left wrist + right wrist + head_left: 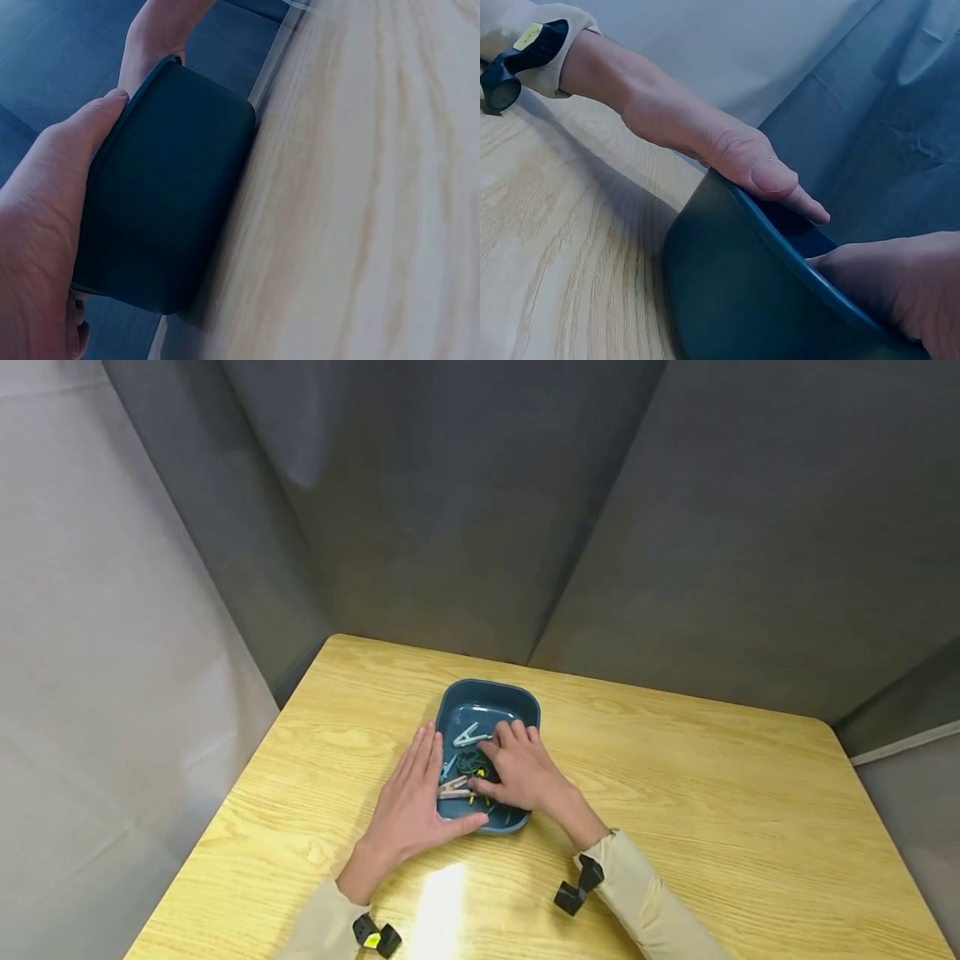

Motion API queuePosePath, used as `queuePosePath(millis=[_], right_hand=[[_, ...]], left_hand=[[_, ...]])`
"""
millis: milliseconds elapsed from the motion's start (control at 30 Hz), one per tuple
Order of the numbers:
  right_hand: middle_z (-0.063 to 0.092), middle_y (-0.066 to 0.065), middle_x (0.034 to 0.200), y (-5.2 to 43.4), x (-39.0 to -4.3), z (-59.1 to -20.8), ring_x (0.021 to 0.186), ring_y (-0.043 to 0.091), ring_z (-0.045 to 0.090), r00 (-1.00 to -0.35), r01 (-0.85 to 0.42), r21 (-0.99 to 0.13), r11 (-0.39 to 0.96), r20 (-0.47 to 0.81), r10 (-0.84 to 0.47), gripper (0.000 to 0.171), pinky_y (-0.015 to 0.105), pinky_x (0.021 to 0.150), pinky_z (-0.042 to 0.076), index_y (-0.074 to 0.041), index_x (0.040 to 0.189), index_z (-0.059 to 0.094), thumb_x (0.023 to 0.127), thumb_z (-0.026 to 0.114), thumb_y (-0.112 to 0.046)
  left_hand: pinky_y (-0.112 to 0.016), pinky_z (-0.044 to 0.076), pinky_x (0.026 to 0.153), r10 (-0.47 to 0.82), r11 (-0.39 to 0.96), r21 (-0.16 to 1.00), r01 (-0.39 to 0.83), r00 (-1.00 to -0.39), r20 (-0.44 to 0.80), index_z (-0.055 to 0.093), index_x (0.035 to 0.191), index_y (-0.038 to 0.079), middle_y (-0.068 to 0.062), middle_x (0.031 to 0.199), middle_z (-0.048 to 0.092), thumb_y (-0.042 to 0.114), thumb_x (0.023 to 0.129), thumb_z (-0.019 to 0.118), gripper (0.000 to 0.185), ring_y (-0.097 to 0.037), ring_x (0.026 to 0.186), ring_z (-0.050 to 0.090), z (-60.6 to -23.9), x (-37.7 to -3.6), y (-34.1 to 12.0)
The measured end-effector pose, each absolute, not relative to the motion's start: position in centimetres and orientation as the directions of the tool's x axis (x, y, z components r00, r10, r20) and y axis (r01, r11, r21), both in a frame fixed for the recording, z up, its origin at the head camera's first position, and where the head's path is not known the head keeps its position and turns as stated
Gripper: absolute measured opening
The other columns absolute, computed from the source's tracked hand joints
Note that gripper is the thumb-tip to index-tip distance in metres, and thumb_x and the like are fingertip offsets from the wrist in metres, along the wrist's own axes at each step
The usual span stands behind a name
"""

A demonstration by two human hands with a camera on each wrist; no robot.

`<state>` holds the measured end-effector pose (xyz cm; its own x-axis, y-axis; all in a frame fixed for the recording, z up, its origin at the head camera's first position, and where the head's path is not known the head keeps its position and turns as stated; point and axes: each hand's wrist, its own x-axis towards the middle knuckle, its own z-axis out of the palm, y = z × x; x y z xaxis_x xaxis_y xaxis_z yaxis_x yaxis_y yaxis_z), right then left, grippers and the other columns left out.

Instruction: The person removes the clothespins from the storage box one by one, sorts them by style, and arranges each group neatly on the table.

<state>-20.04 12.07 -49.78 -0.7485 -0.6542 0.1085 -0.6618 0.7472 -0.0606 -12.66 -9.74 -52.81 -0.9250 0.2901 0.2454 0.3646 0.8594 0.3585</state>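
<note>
A dark teal plastic basin [489, 693] stands on the table with small items inside. My left hand [408, 802] lies along its left side, fingers straight and thumb across the near rim; the left wrist view shows the thumb [97, 120] on the rim. My right hand [525, 772] reaches into the basin from the right, thumb and forefinger apart, other fingertips partly hidden. Near them lie a pale mint clothespin [468, 736], a wooden-looking clothespin [452, 788], a bright blue clip [447, 767], a dark green coiled item [470, 763] and small yellow pieces [481, 773].
The wood-grain table [712, 810] spreads to both sides of the basin. Grey curtains [465, 527] hang behind it, and a pale cloth [112, 652] hangs at the left. Black devices [581, 885] are strapped to both wrists.
</note>
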Motion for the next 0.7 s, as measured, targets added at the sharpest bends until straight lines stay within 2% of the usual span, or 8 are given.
queuePosePath(millis=[200,367,433,600,700], right_hand=[[0.057,0.008,0.103,11.9,-19.7,-50.2,0.091,0.026,0.041,-0.749,-0.658,-0.008,0.753,0.110,-0.654,0.062,0.041,0.079,0.035,-0.009,0.123,0.076,0.097,0.063,-0.064],[0.055,0.006,0.097,11.5,-19.2,-50.6,0.089,0.025,0.039,-0.767,-0.637,-0.021,0.771,0.123,-0.630,0.066,0.039,0.078,0.035,-0.008,0.119,0.078,0.094,0.064,-0.068],[0.054,0.005,0.097,11.5,-18.9,-50.6,0.088,0.024,0.039,-0.775,-0.627,-0.020,0.779,0.125,-0.620,0.068,0.039,0.078,0.034,-0.008,0.121,0.077,0.093,0.064,-0.069],[0.057,0.006,0.100,11.3,-18.6,-50.5,0.090,0.025,0.040,-0.785,-0.613,-0.025,0.790,0.129,-0.605,0.068,0.039,0.079,0.036,-0.013,0.131,0.074,0.093,0.064,-0.069],[0.059,0.007,0.102,11.3,-18.8,-50.6,0.092,0.026,0.041,-0.792,-0.605,-0.039,0.796,0.131,-0.596,0.068,0.040,0.082,0.038,-0.013,0.129,0.075,0.092,0.066,-0.069]], left_hand=[[-0.046,0.019,0.130,0.286,0.855,0.373,0.361,-0.927,0.243,0.015,0.166,-0.001,-0.006,0.176,-0.006,0.096,0.078,0.047,0.135,-0.027,0.163,0.004,-52.8,-12.3,-9.7],[-0.047,0.018,0.130,0.285,0.858,0.366,0.360,-0.927,0.242,0.014,0.166,0.000,-0.006,0.176,-0.006,0.096,0.078,0.047,0.135,-0.028,0.162,0.006,-53.1,-11.9,-9.9],[-0.046,0.015,0.131,0.292,0.857,0.367,0.361,-0.928,0.230,0.013,0.166,0.000,-0.005,0.176,-0.008,0.097,0.078,0.047,0.135,-0.025,0.163,0.002,-53.1,-11.9,-10.0],[-0.047,0.013,0.131,0.312,0.851,0.362,0.380,-0.921,0.232,0.013,0.166,0.001,-0.005,0.176,-0.008,0.096,0.078,0.048,0.135,-0.026,0.163,0.002,-53.2,-12.0,-10.3],[-0.048,0.014,0.131,0.319,0.847,0.358,0.393,-0.915,0.248,0.015,0.166,0.000,-0.007,0.176,-0.005,0.096,0.078,0.049,0.135,-0.027,0.162,0.005,-53.1,-12.3,-10.4]])
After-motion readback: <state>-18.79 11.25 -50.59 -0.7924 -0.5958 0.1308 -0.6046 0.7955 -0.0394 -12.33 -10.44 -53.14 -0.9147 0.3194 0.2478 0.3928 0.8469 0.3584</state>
